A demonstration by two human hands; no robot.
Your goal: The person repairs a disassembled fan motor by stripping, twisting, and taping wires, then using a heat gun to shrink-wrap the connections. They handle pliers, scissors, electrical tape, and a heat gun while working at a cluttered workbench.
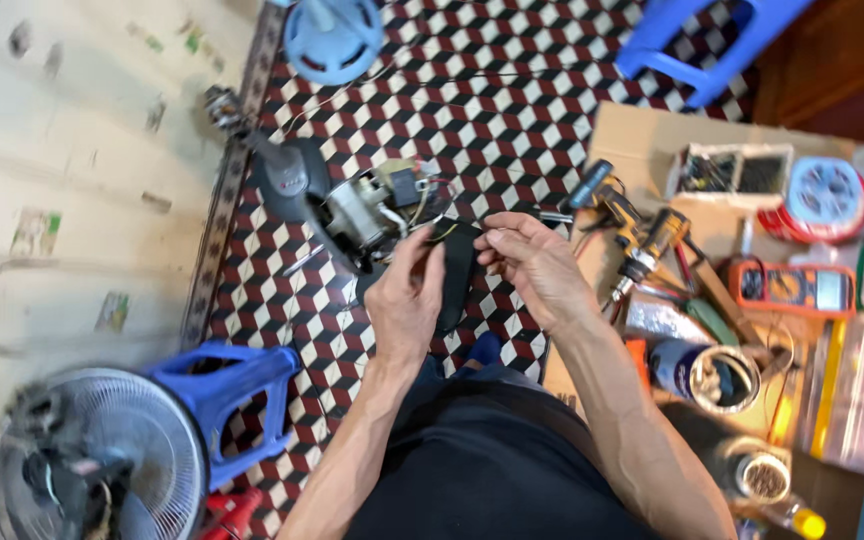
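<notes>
Hands (407, 300) apparently pinching black part (455, 270)

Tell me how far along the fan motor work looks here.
Done: the fan motor lies bared on the tiled floor, wires exposed. In hand: left hand and right hand hold a black part by the wires. Left: the motor is uncovered; a drill and multimeter lie unused.

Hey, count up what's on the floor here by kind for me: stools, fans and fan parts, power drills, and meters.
Blue plastic stools: 2
Caged fan: 1
Opened fan motor unit: 1
Blue round fan part: 1
Power drills: 2
Orange meter: 1
Total: 8
Both hands, left hand and right hand, grip a black strip.
</notes>
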